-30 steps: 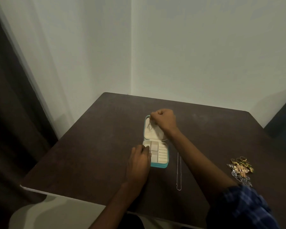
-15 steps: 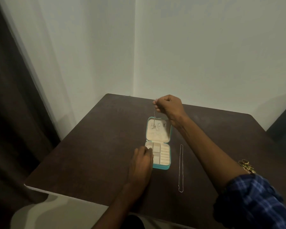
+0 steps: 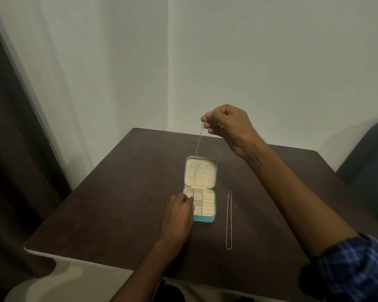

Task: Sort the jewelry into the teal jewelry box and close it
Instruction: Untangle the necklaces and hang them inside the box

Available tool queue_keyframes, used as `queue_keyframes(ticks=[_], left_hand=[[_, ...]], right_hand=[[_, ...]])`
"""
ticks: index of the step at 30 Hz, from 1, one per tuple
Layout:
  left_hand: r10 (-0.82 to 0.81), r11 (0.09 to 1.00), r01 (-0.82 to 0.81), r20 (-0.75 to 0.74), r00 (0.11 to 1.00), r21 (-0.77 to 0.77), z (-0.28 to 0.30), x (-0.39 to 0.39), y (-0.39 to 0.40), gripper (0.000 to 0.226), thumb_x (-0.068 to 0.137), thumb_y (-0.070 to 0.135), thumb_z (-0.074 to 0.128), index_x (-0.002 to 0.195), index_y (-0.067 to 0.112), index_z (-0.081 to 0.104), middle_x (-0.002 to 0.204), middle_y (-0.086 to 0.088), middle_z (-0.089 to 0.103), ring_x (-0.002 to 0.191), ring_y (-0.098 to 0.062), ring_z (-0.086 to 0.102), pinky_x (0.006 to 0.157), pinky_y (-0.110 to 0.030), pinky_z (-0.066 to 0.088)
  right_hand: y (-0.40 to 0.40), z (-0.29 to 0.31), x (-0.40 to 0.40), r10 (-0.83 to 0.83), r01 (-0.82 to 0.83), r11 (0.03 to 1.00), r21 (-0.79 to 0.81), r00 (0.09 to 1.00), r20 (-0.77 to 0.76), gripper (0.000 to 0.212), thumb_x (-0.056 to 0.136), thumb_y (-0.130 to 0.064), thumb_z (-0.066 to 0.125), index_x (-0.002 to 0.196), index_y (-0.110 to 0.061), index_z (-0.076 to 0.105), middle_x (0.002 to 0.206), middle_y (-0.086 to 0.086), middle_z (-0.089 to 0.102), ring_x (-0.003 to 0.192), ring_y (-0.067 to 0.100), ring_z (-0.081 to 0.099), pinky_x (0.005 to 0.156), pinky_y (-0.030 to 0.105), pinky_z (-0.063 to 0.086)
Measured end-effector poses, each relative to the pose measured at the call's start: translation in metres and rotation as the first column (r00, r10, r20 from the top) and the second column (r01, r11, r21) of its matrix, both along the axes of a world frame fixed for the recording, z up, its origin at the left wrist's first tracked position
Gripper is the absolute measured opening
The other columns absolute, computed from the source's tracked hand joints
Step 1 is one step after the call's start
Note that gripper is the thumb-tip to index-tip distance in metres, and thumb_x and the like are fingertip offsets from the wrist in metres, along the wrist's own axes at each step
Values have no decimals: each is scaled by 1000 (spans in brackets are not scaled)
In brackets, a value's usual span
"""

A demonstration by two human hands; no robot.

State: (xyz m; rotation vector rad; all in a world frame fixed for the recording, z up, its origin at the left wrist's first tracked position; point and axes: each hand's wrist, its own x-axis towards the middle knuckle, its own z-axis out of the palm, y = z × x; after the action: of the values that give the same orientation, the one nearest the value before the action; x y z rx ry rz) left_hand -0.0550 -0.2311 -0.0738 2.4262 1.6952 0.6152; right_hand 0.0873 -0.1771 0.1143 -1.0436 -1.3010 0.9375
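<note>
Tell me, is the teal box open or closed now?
Open. The box lies flat on the table, its lid folded back, showing the cream lining and the compartments.
</note>
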Motion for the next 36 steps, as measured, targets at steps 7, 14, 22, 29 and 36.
queue_keyframes(ticks=[7, 14, 22, 29, 36], left_hand=[[-6, 997, -3, 110, 994, 79, 2, 3, -5, 36, 98, 30, 38, 129, 19, 53, 127, 0, 52, 112, -12, 45, 92, -24, 40], [-27, 993, -40, 537, 843, 113, 53, 22, -7, 34, 93, 34, 52, 121, 17, 57, 119, 1, 57, 107, -13, 52, 86, -21, 39], [-92, 985, 172, 845, 527, 0, 113, 35, -21, 32, 89, 35, 59, 120, 29, 55, 97, 17, 62, 89, 8, 59, 74, -8, 48], [-157, 968, 248, 861, 483, 38, 112, 38, -30, 19, 86, 17, 65, 97, 33, 65, 73, 15, 63, 72, -1, 63, 70, -19, 53], [-153, 975, 217, 837, 525, 42, 112, 44, -34, 9, 88, 18, 61, 91, 20, 69, 85, 7, 70, 82, -12, 65, 76, -30, 56]], right_hand=[[-27, 27, 8, 14, -16, 999, 42, 999, 46, 15, 87, -2, 55, 74, -9, 60, 79, 8, 70, 68, 16, 64, 64, 26, 54], [-52, 38, 17, 83, -83, 997, -1, 985, 152, 11, 87, -1, 55, 81, -8, 61, 69, 4, 70, 61, 14, 62, 60, 24, 53], [-82, 47, 37, 148, -143, 989, -46, 875, 461, 18, 90, -2, 53, 92, -9, 70, 74, 1, 70, 67, 10, 62, 62, 20, 52], [-96, 47, 57, 101, -104, 994, -28, 813, 573, 19, 92, -7, 54, 95, -15, 71, 78, -1, 72, 67, 5, 62, 61, 17, 51], [-100, 48, 69, 44, -66, 998, 10, 757, 652, 11, 89, -13, 60, 97, -17, 68, 82, -4, 73, 67, 2, 63, 59, 16, 50]])
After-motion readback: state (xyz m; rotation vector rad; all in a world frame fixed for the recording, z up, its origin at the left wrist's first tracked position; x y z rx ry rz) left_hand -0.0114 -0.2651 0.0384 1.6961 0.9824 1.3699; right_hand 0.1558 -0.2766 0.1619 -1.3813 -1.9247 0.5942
